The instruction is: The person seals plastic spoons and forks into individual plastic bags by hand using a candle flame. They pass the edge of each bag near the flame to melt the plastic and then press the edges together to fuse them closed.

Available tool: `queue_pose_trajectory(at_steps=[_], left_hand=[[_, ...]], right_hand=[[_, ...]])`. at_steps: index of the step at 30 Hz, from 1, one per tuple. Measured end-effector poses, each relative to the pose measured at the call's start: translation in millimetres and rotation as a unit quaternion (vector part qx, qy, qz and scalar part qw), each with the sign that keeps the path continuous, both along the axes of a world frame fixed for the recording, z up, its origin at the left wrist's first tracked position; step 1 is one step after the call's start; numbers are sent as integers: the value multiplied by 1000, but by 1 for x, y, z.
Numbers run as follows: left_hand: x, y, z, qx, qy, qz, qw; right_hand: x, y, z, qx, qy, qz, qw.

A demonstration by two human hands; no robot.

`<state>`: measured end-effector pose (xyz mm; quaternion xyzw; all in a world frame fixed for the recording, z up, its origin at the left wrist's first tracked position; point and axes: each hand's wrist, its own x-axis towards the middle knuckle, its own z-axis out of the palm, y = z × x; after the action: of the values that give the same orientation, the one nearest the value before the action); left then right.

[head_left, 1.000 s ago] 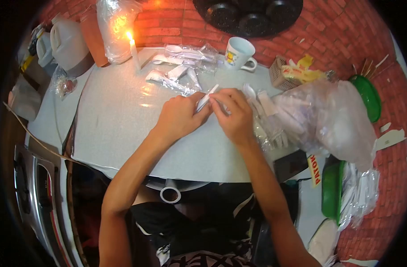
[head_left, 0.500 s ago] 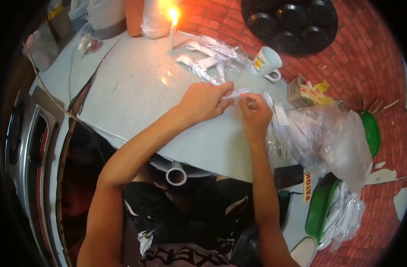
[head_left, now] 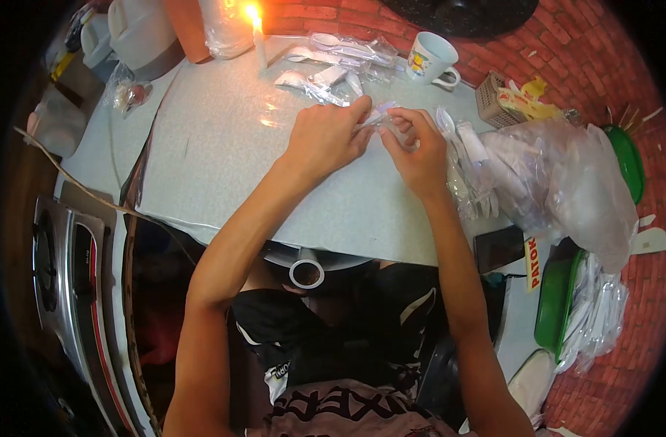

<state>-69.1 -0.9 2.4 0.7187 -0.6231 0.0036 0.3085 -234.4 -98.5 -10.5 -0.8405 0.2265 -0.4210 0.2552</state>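
Between my hands, over the table, is a clear plastic packet (head_left: 377,116) with something white and slim inside, apparently plastic cutlery. My left hand (head_left: 327,136) is closed on one end of it, thumb and fingers pinching. From the other side, my right hand (head_left: 422,151) takes the packet's near end between thumb and curled forefinger; the fingertips are partly blurred. Just beyond lie wrapped white plastic spoons (head_left: 326,80) and more packed cutlery (head_left: 351,47). Several wrapped utensils (head_left: 460,156) rest right of my right hand.
A lit candle (head_left: 260,49) stands at the table's far edge. Behind the utensils is a white mug (head_left: 431,58). At the right are a small basket (head_left: 491,100), a large plastic bag (head_left: 588,182), a phone (head_left: 499,249) and a green tray (head_left: 559,302). A gas stove (head_left: 71,284) is at left.
The view has shifted, so the table sits higher and the mug nearer the top. My right thumb and forefinger have spread from a tight pinch beside the packet.
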Motion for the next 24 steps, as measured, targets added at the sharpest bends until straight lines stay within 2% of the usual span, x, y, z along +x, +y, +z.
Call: queue_pose_trajectory(at_steps=[4, 9, 13, 24], left_hand=[[2, 0, -1, 0, -16, -5, 1000], [-2, 1, -2, -15, -16, -23, 999], [-3, 0, -5, -37, -23, -35, 998], [-3, 1, -2, 18, 13, -61, 998]], right_hand=[[0, 2, 6, 22, 3, -45, 999], [-3, -10, -6, -81, 42, 5, 996], [-3, -7, -3, -87, 68, -11, 994], [-2, -9, -6, -107, 78, -48, 990]])
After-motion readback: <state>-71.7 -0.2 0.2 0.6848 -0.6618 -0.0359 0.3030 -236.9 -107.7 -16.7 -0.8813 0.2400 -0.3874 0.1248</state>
